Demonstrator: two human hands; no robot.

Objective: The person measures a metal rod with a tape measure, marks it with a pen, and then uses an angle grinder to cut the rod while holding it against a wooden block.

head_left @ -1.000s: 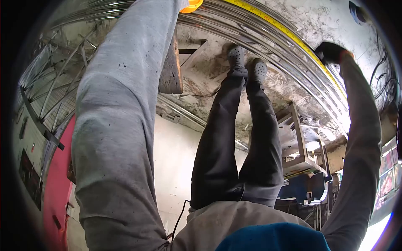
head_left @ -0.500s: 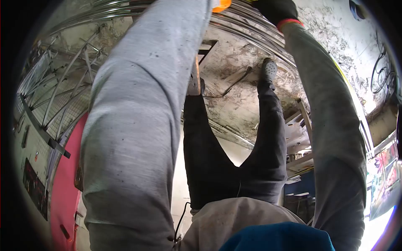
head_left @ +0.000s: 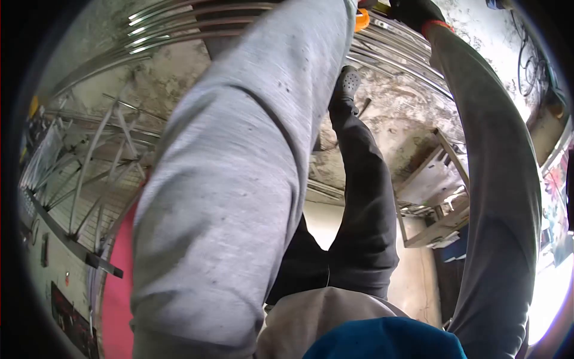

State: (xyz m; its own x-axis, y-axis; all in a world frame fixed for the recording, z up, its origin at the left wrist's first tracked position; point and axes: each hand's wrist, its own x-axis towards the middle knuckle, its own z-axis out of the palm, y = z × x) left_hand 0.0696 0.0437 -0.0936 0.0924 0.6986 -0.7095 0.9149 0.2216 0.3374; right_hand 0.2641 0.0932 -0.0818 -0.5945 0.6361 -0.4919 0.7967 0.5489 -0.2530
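Observation:
My right hand (head_left: 418, 13), in a dark glove with a red-orange cuff, is at the top edge, over long shiny metal tubes (head_left: 394, 51). Its fingers are dark and partly cut off, so their grip cannot be made out. My left arm in a grey sleeve reaches up to the top edge, where the hand is out of frame. Beside that sleeve's end shows part of an orange object (head_left: 362, 20). The tubes run across the top on both sides of the left sleeve.
A metal frame (head_left: 113, 149) of crossing bars and a pink panel (head_left: 118, 287) are on the left. On the right stands a wooden-edged rack (head_left: 439, 224). Cables (head_left: 525, 60) hang at the upper right. One grey clog (head_left: 348, 82) is on the stained floor (head_left: 406, 119).
The view has shifted, and both arms now reach further right in it. My left sleeve now covers one leg and foot. More of the tubes shows at the upper left.

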